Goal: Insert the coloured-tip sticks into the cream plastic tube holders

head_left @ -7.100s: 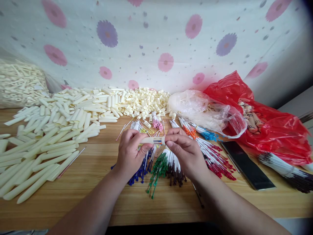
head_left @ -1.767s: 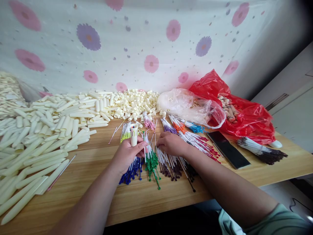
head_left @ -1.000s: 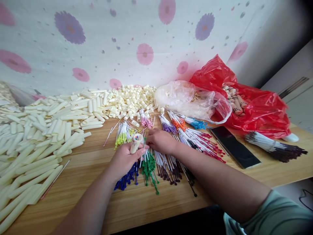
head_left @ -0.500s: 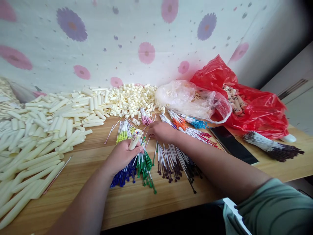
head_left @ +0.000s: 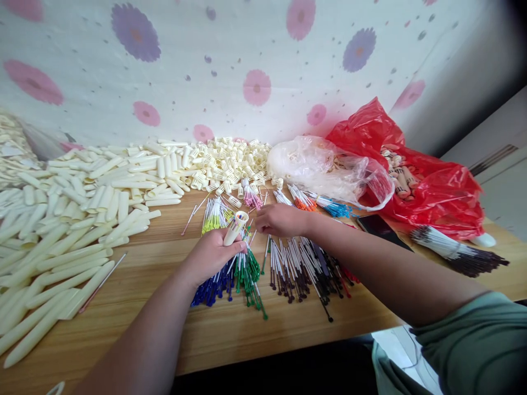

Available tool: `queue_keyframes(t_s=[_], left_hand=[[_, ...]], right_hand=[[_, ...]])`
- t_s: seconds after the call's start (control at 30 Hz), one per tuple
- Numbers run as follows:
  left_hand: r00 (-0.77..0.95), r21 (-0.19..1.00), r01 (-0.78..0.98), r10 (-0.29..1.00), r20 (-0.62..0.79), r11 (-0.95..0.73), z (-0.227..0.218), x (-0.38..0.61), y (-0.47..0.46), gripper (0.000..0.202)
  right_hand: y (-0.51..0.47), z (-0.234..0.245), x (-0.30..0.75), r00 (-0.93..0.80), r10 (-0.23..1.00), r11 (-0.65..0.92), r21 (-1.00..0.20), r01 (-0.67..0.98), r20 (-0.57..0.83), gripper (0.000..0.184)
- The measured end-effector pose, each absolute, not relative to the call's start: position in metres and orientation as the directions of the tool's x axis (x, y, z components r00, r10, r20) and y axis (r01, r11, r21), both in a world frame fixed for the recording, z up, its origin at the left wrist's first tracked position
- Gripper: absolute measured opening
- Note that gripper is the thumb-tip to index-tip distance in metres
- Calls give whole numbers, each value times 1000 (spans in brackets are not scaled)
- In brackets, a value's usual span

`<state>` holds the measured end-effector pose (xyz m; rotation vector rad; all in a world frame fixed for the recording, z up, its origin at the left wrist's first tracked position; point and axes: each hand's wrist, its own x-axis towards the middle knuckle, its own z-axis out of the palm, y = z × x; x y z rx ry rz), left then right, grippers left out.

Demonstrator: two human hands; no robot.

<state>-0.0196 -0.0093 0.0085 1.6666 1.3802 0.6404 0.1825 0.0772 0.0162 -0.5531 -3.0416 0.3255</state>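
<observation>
My left hand (head_left: 211,257) is closed around a cream pen barrel (head_left: 235,228), its open top tilted up toward me with small coloured tips showing inside. Under that hand lie dark blue refills (head_left: 213,286) and green refills (head_left: 248,269), thin white sticks with coloured ends. My right hand (head_left: 283,220) is just to the right of the barrel, fingers curled together; what they pinch, if anything, is hidden. Beyond it sit pink refills (head_left: 251,195). Yellow refills (head_left: 216,211) lie behind my left hand, and dark brown refills (head_left: 288,274) fan out below my right wrist.
Cream pen casings (head_left: 86,219) cover the table's left side. Slotted cream pieces (head_left: 234,159) are heaped at the back. At right are a clear plastic bag (head_left: 304,162), a red bag (head_left: 436,186), a black phone (head_left: 381,227) and a bundle of dark-ended refills (head_left: 457,249).
The camera view has shifted slightly. My right forearm has swung nearer me, now covering part of the red refills and the phone. My left hand keeps its hold on the pen barrel.
</observation>
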Motion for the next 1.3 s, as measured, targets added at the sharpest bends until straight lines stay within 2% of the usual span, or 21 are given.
queue_keyframes(t_s=[0.17, 0.27, 0.4, 0.47, 0.53, 0.67, 0.73, 0.83, 0.93, 1.07, 1.2, 1.3], left_hand=[[240, 900, 433, 969, -56, -55, 14, -19, -11, 23], [189, 930, 358, 982, 19, -87, 15, -21, -11, 22], [76, 964, 243, 993, 92, -107, 15, -22, -10, 17], [11, 981, 160, 994, 111, -111, 15, -23, -10, 16], [-67, 990, 60, 989, 134, -131, 16, -24, -9, 13], [-250, 962, -136, 947, 199, -238, 22, -28, -8, 8], [-329, 928, -214, 917, 224, -303, 25, -30, -9, 8], [-408, 870, -283, 872, 271, -403, 31, -30, -12, 9], [-477, 818, -277, 812, 337, -503, 37, -30, -15, 11], [-589, 771, -227, 714, 377, -594, 45, -37, -18, 12], [-707, 726, -197, 608, 361, -659, 52, -46, -18, 13], [-725, 721, -243, 615, 309, -649, 54, -48, -18, 13]], right_hand=[[72, 13, 185, -943, 320, 925, -186, 332, -90, 14], [70, 9, 181, -932, 340, 930, -98, 353, -125, 15], [65, 4, 175, -932, 352, 935, 70, 346, -88, 16], [64, 3, 175, -935, 346, 936, 102, 337, -79, 18], [65, 7, 179, -923, 382, 924, 36, 381, -48, 17], [74, 23, 202, -807, 581, 794, -291, 534, 106, 13], [79, 31, 216, -716, 680, 703, -416, 576, 159, 14], [88, 38, 232, -544, 823, 539, -518, 664, 160, 13], [99, 38, 236, -454, 881, 452, -525, 721, 134, 10], [117, 38, 219, -465, 877, 457, -500, 736, 118, 8], [128, 45, 175, -562, 822, 531, -479, 699, 89, 9], [130, 50, 124, -687, 725, 632, -447, 633, 51, 12]])
